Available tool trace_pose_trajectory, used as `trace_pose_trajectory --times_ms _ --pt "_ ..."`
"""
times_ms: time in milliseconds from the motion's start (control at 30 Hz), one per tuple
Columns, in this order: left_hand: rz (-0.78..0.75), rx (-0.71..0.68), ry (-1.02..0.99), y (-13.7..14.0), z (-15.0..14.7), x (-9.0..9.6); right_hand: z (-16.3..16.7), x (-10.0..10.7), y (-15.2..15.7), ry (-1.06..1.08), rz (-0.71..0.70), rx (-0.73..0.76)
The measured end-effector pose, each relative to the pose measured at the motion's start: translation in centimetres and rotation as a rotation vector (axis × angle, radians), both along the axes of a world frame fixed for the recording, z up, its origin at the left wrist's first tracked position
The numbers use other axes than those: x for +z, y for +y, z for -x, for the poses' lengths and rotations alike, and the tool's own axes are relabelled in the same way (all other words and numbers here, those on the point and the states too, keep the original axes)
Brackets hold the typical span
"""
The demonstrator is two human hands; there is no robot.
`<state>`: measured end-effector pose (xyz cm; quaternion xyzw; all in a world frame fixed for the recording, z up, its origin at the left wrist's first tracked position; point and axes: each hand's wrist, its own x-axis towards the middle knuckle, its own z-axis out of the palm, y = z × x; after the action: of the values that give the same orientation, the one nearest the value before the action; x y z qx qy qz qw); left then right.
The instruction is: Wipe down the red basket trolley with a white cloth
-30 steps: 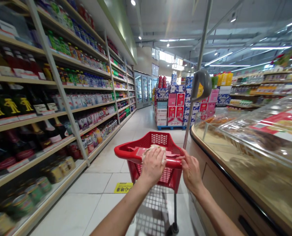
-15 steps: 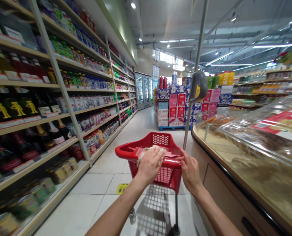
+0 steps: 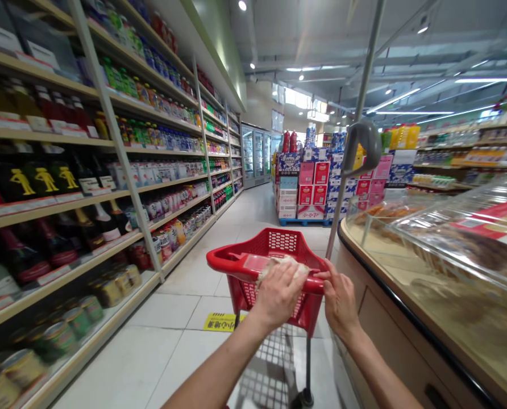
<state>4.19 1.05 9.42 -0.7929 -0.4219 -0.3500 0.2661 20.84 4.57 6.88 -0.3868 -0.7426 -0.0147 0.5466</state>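
Observation:
A red plastic shopping cart [image 3: 232, 264] stands in front of me, its basket pierced with holes. My left hand [image 3: 279, 289] is closed over a pale cloth [image 3: 294, 267] and presses it on the cart's handle, right of the middle. Part of the cloth shows beyond the fingers; the rest is under the palm. At the handle's right end, my right hand [image 3: 339, 298] grips the corner of the red rim, thumb and fingers bent around it. A pinkish panel [image 3: 256, 262] on the handle shows left of the cloth.
Shelves [image 3: 168, 147] of bottles and cans line the left side. On the right stands a counter [image 3: 360, 272] with clear covers, beside a metal pole [image 3: 336, 221]. Stacked boxes [image 3: 307, 190] sit on a blue pallet ahead. A yellow floor sign [image 3: 219, 321] lies beside the cart.
My left hand and the cloth have slid right along the handle, uncovering more of the pinkish panel. My right hand keeps its grip on the corner. The whole view has shifted slightly.

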Motion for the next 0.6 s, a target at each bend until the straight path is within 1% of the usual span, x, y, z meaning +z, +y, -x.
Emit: trace_pose_trajectory --times_ms 67,100,133,167,200,233,267,367,433,467,500,533,600 --pt "-0.031 0.048 -0.049 0.1 3.2 0.0 -0.3 0.1 -0.1 0.0 -0.002 0.004" --pt "-0.04 0.101 -0.105 0.2 5.1 0.0 -0.4 0.1 -0.2 0.006 -0.002 0.004" --pt "-0.047 0.184 -0.183 0.2 6.9 0.1 -0.3 0.1 -0.2 0.013 0.001 0.002" --pt "-0.046 0.247 -0.242 0.2 8.2 0.2 -0.2 0.0 -0.3 0.023 0.005 -0.003" --pt "-0.042 0.285 -0.278 0.1 8.8 0.2 0.0 -0.1 -0.3 0.034 0.01 -0.011" --pt "-0.038 0.288 -0.283 0.0 8.8 0.3 0.3 -0.2 -0.4 0.046 0.015 -0.019" --pt "-0.035 0.255 -0.254 -0.1 8.0 0.2 0.5 -0.2 -0.4 0.056 0.021 -0.028" --pt "-0.041 0.077 -0.093 -0.3 3.7 -0.1 0.6 -0.4 -0.4 0.064 0.03 -0.036" --pt "-0.049 0.007 -0.033 -0.2 2.0 -0.3 0.4 -0.3 -0.4 0.044 0.031 -0.019" --pt "-0.049 -0.005 -0.028 -0.1 2.1 -0.3 0.1 -0.2 -0.4 0.032 0.031 -0.009" --pt "-0.05 0.006 -0.046 -0.1 2.8 -0.3 0.0 -0.1 -0.4 0.021 0.032 0.0" --pt "-0.052 0.036 -0.084 0.0 3.9 -0.2 -0.2 -0.1 -0.4 0.014 0.034 0.006" --pt "-0.058 0.142 -0.197 0.1 6.5 0.0 -0.3 -0.1 -0.3 0.009 0.037 0.009"
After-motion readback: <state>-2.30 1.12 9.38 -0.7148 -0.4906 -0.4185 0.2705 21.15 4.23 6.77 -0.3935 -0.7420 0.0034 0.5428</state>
